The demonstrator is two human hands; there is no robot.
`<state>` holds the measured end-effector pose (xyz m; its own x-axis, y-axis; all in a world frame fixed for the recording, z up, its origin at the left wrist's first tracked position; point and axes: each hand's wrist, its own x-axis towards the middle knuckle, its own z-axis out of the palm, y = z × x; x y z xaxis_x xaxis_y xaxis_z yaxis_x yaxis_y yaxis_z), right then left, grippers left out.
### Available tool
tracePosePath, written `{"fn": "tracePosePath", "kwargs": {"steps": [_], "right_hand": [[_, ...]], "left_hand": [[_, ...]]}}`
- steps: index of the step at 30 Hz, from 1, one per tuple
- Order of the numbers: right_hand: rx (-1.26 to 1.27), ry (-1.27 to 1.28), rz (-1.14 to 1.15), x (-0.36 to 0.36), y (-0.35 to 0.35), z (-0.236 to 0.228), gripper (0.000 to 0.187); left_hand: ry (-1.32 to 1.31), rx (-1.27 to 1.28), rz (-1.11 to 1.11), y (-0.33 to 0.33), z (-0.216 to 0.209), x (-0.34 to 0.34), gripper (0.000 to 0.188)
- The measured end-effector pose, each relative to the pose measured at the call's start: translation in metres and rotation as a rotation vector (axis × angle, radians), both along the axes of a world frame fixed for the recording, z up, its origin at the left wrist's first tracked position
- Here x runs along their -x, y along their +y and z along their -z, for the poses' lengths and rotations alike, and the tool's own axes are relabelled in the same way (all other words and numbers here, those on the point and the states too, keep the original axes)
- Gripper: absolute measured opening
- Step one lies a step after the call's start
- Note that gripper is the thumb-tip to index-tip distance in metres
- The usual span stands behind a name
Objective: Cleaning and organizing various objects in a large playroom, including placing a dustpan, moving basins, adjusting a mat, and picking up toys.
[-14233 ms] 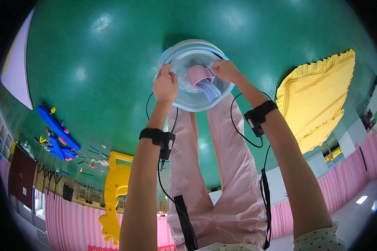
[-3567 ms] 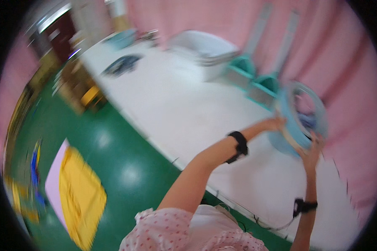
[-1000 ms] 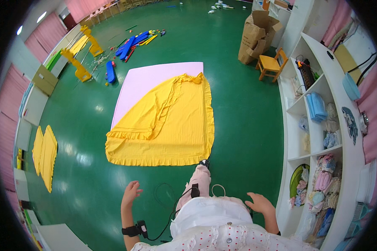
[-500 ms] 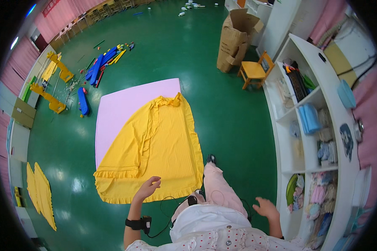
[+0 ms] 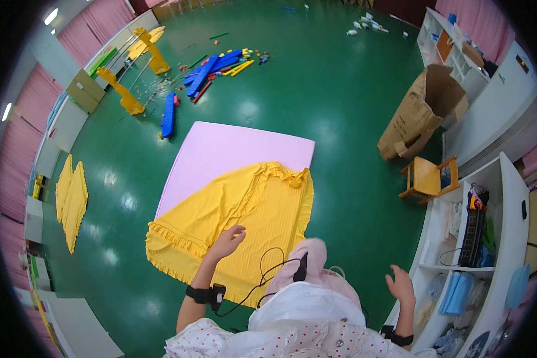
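A yellow ruffled cloth (image 5: 274, 209), looking like a bedspread or cover, lies partly folded over a flat pink mat (image 5: 244, 143) on the floor. Its far left leaves the mat bare, and the near edge spreads past the mat onto the floor. My left hand (image 5: 227, 242) hangs in the air over the cloth, fingers loosely apart and holding nothing. Out to the right, beside my body, my right hand (image 5: 401, 284) is held up with spread fingers, also with nothing in it. Dark bands circle both wrists.
White shelves (image 5: 502, 232) with folded cloths stand close on my right. Beyond them are a small wooden chair (image 5: 426, 179) and a tall cardboard box (image 5: 414, 113). Blue and yellow toy parts (image 5: 200, 80) lie far left. Another yellow cloth (image 5: 73, 203) is on the left floor.
The view has turned, so the mat, chair and shelves sit differently in it. My body now covers the near right part of the cloth. Both hands remain free.
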<state>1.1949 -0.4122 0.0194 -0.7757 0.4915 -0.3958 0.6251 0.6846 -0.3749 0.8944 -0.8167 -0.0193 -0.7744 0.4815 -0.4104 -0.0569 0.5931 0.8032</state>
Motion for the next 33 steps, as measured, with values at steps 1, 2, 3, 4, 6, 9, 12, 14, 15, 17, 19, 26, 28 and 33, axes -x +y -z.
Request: {"fn": "tracePosePath", "kwargs": {"steps": [1, 2, 3, 4, 6, 9, 12, 14, 15, 17, 19, 26, 28, 33], "right_hand": [[0.068, 0.021, 0.005, 0.022, 0.016, -0.005, 0.038], [0.069, 0.009, 0.032, 0.041, 0.029, -0.009, 0.038], [0.228, 0.017, 0.041, 0.061, 0.040, -0.009, 0.039], [0.393, 0.036, 0.044, 0.078, 0.055, -0.005, 0.039], [0.329, -0.029, 0.013, 0.094, 0.083, 0.021, 0.039], [0.214, -0.193, 0.009, 0.120, 0.119, 0.033, 0.040], [0.232, -0.251, 0.088, 0.138, 0.162, 0.020, 0.040], [0.412, -0.110, 0.193, 0.162, 0.194, 0.009, 0.037], [0.425, -0.112, 0.227, 0.172, 0.209, 0.002, 0.037], [0.302, 0.062, 0.422, 0.180, 0.228, -0.006, 0.034], [0.129, 0.103, 0.462, 0.165, 0.236, 0.007, 0.032], [0.402, -0.309, 0.605, 0.117, 0.292, 0.051, 0.038], [0.379, -0.119, 0.796, 0.123, 0.325, 0.056, 0.035], [0.268, 0.038, 0.828, 0.139, 0.420, 0.066, 0.034]], "left_hand": [[-0.077, -0.051, -0.043, 0.008, 0.002, 0.011, 0.038], [-0.198, -0.042, -0.120, 0.008, 0.013, 0.017, 0.036], [-0.312, 0.007, -0.175, 0.018, 0.021, 0.027, 0.035], [-0.420, 0.066, -0.235, 0.028, 0.022, 0.035, 0.035], [-0.449, 0.159, -0.272, 0.058, 0.023, 0.060, 0.035], [-0.432, 0.102, -0.281, 0.125, 0.030, 0.126, 0.036], [-0.347, 0.040, -0.139, 0.224, 0.022, 0.187, 0.031], [-0.350, -0.039, -0.026, 0.293, 0.018, 0.225, 0.029], [-0.359, -0.022, 0.005, 0.320, 0.020, 0.239, 0.029], [-0.261, 0.019, 0.166, 0.371, 0.033, 0.264, 0.028], [-0.179, 0.001, 0.288, 0.421, 0.042, 0.276, 0.027], [-0.174, -0.009, 0.632, 0.626, 0.064, 0.270, 0.027], [-0.133, -0.022, 0.708, 0.677, 0.074, 0.267, 0.028], [-0.045, -0.091, 0.863, 0.813, 0.035, 0.253, 0.028]]}}
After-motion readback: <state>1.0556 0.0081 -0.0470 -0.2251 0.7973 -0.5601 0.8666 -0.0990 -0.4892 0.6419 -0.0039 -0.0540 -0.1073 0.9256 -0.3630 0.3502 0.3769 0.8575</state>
